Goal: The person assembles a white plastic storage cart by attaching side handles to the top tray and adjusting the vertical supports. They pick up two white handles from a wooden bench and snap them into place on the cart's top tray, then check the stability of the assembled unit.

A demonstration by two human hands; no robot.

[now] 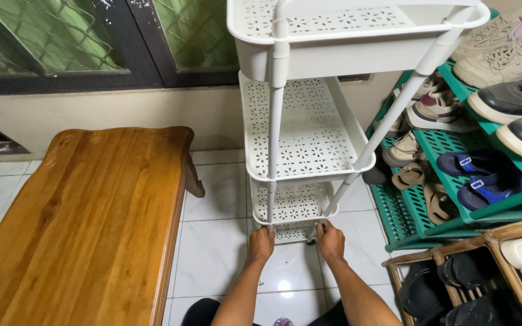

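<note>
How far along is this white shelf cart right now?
Done: three perforated trays sit stacked on the posts of the white cart, which stands upright on the tiled floor. In hand: the left hand and right hand grip the bottom tray's front corners. Left: can't tell, since the feet are hidden by the hands.

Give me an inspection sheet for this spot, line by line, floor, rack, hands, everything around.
Surface: white tiled floor, glossy.
Job's things: white perforated three-tier rack, upright.
Clutter: nothing seen on the tiers.
Hands: left hand and right hand each grip the base of a front post of the rack.
Cables: nothing seen.
Surroundings: wooden bench on the left; green shoe rack and wooden shoe crate on the right; dark-framed window behind.
</note>
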